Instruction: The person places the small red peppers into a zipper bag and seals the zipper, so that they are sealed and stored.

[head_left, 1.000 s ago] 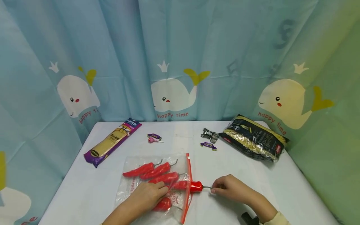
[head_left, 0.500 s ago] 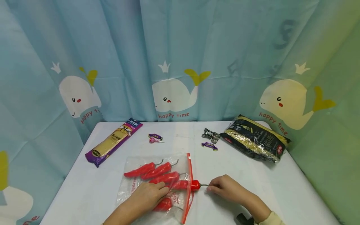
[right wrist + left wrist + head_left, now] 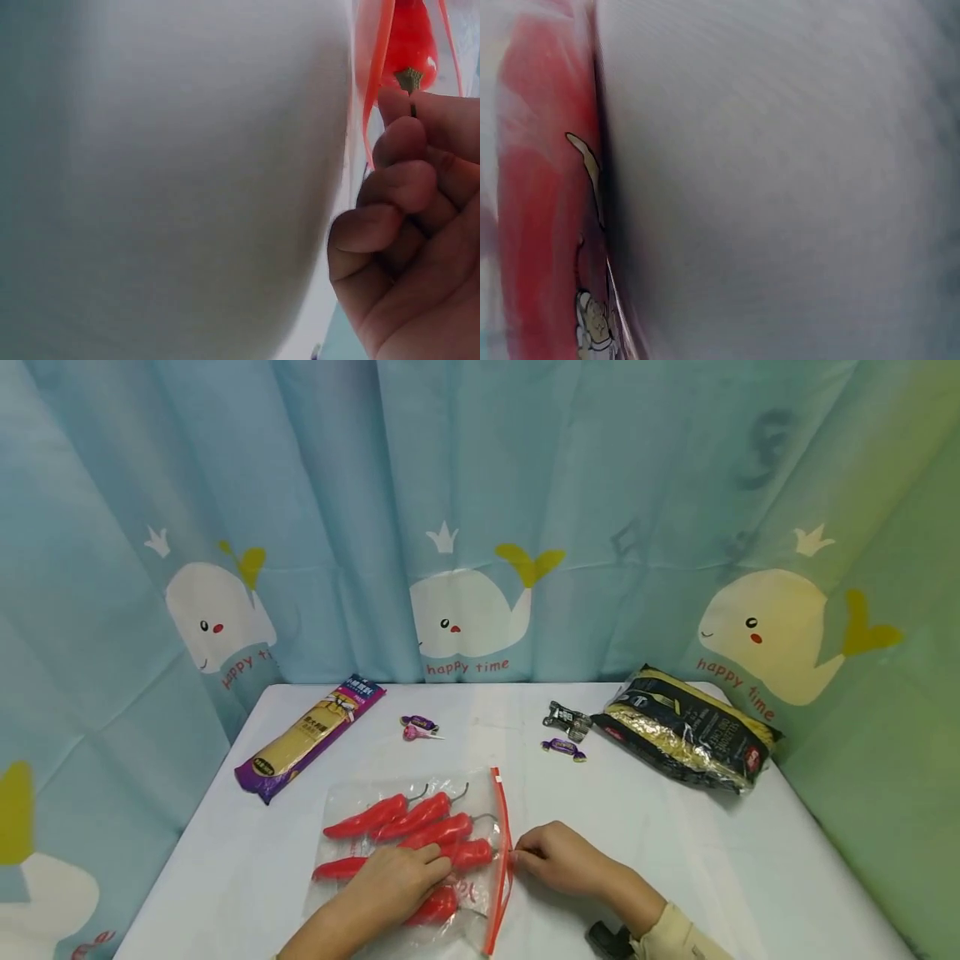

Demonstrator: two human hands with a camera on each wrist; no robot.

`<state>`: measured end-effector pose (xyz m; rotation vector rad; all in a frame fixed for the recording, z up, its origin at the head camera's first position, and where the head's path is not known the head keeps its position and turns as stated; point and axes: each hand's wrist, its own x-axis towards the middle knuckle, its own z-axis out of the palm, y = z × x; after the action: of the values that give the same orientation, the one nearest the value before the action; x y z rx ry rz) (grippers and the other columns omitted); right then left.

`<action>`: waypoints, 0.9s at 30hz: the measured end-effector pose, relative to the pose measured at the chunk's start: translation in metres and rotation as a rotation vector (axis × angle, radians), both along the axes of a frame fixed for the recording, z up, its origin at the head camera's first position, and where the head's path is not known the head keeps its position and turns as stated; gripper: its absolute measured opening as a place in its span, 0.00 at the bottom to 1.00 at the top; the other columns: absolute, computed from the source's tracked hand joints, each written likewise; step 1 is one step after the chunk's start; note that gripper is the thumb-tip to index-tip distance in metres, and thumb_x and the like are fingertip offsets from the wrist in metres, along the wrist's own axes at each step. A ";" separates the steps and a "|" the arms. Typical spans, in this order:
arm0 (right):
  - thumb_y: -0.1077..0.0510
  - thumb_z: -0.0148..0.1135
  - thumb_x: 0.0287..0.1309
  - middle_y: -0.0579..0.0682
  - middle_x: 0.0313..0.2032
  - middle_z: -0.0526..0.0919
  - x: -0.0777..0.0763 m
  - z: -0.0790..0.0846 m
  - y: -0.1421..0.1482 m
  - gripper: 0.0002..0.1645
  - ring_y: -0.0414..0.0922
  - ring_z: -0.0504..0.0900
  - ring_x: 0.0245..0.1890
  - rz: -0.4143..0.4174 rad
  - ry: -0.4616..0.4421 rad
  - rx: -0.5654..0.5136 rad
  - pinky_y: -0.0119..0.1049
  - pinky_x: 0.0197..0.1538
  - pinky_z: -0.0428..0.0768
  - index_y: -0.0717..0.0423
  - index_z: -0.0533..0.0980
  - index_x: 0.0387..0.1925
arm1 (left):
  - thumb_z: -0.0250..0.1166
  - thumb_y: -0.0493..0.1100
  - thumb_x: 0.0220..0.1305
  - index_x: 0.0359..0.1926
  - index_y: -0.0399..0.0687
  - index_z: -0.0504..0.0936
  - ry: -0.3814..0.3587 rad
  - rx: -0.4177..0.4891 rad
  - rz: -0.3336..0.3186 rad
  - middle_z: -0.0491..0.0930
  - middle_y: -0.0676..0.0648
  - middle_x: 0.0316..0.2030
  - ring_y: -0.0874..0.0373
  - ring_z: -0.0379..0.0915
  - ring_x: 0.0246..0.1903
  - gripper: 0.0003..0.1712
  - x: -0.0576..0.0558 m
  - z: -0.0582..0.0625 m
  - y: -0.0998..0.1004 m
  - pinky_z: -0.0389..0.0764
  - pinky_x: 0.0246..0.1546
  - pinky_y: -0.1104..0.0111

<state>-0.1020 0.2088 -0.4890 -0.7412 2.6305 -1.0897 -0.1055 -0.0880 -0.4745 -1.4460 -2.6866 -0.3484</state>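
Note:
A clear zip bag [image 3: 337,789] with a red seal strip lies on the table, holding several red chili peppers [image 3: 442,832]. My left hand [image 3: 397,881] lies over the bag's middle, gripping its plastic between thumb and curled fingers; the fingertips are partly hidden. At the bag's mouth, my right hand [image 3: 558,857] pinches the stem of one chili pepper [image 3: 472,855] between thumb and forefinger. That pepper's body is inside the bag. In the right wrist view, its green cap [image 3: 409,78] shows just beyond the fingertips, beside the red strip [image 3: 382,52].
A purple pasta pack [image 3: 311,737] lies at the back left. A wrapped candy [image 3: 418,723] and a pink lollipop [image 3: 412,733] lie near the back middle. Right of them are a black wrapper [image 3: 567,720], a purple candy [image 3: 563,749] and a large black-gold bag [image 3: 686,727].
My right hand has moved left with the pinched chili pepper, which slid from partly outside the bag to inside. My left hand has stayed on the bag.

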 end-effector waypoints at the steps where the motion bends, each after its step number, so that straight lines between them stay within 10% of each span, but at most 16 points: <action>1: 0.55 0.61 0.69 0.30 0.17 0.70 0.000 -0.001 0.001 0.14 0.28 0.65 0.19 -0.010 0.009 0.009 0.26 0.24 0.64 0.48 0.82 0.26 | 0.72 0.50 0.62 0.36 0.61 0.79 0.009 0.005 -0.002 0.76 0.61 0.29 0.70 0.62 0.21 0.09 0.000 0.000 0.000 0.68 0.26 0.78; 7: 0.62 0.61 0.63 0.27 0.14 0.63 0.003 -0.002 0.006 0.18 0.27 0.60 0.16 -0.074 0.091 0.015 0.25 0.21 0.57 0.46 0.76 0.17 | 0.72 0.48 0.62 0.32 0.60 0.76 0.061 0.045 -0.024 0.75 0.60 0.27 0.70 0.61 0.19 0.10 -0.003 -0.001 0.001 0.64 0.23 0.79; 19: 0.61 0.63 0.63 0.27 0.16 0.68 0.004 0.002 -0.014 0.17 0.26 0.64 0.18 0.076 -0.004 -0.031 0.22 0.22 0.62 0.48 0.78 0.18 | 0.72 0.48 0.63 0.34 0.61 0.76 0.078 0.056 -0.034 0.75 0.60 0.29 0.69 0.65 0.21 0.10 -0.001 0.000 0.006 0.68 0.26 0.78; 27: 0.52 0.67 0.65 0.30 0.18 0.73 0.005 0.006 0.002 0.14 0.28 0.65 0.19 0.032 -0.091 -0.041 0.25 0.24 0.63 0.48 0.82 0.22 | 0.65 0.59 0.67 0.37 0.62 0.80 -0.037 -0.086 0.028 0.76 0.60 0.30 0.67 0.68 0.23 0.10 0.003 0.003 0.009 0.76 0.31 0.71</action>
<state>-0.0967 0.2105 -0.4834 -0.7216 2.5190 -1.1441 -0.1029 -0.0790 -0.4718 -1.4355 -2.7805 -0.2628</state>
